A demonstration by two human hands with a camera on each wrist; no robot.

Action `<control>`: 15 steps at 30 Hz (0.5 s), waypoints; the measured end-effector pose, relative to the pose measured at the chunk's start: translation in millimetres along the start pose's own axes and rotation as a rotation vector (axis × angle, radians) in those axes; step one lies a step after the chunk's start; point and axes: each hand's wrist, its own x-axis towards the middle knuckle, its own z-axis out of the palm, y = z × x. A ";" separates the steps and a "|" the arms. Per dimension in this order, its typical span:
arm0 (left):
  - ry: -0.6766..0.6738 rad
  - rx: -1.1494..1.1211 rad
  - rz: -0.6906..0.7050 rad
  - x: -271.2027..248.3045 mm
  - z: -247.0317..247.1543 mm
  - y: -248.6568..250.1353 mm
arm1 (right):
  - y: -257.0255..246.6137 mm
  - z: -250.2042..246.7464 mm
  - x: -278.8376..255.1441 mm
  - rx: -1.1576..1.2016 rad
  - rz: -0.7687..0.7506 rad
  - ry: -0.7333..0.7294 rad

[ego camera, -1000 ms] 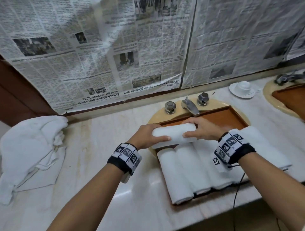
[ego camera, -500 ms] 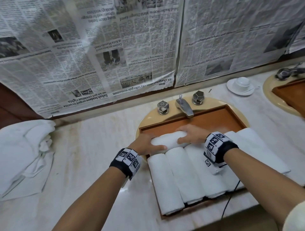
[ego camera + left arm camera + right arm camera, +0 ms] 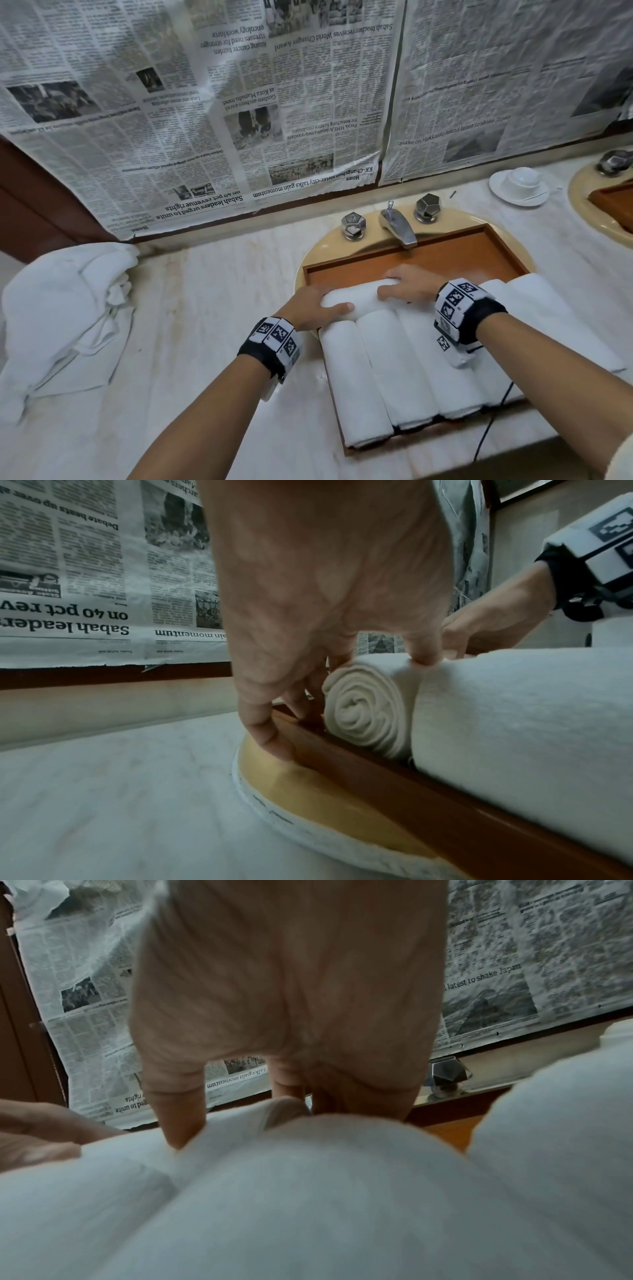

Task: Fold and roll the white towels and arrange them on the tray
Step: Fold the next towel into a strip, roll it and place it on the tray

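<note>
From above, my left hand (image 3: 313,308) and right hand (image 3: 409,287) grasp a rolled towel (image 3: 359,298) crosswise in the tray (image 3: 455,251), faucet (image 3: 397,222) beyond my fingers; at my left wrist, its spiral end (image 3: 368,710) meets the neighbouring roll (image 3: 520,715); my right wrist's view is blocked by towel rolls (image 3: 308,1191).

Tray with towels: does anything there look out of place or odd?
Yes. The tray sits over the sink basin, under the faucet. One rolled towel, held by both hands, lies crosswise, while the other rolls lie lengthwise side by side.
</note>
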 end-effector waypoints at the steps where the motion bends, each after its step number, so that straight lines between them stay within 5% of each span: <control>1: 0.003 0.001 -0.009 -0.4 0.5 -0.8 | -0.4 0.7 1.2 -0.011 0.011 -0.001; 15: 0.066 -0.024 -0.073 -1.7 13.5 -3.8 | -3.4 2.6 1.9 -0.056 0.070 -0.032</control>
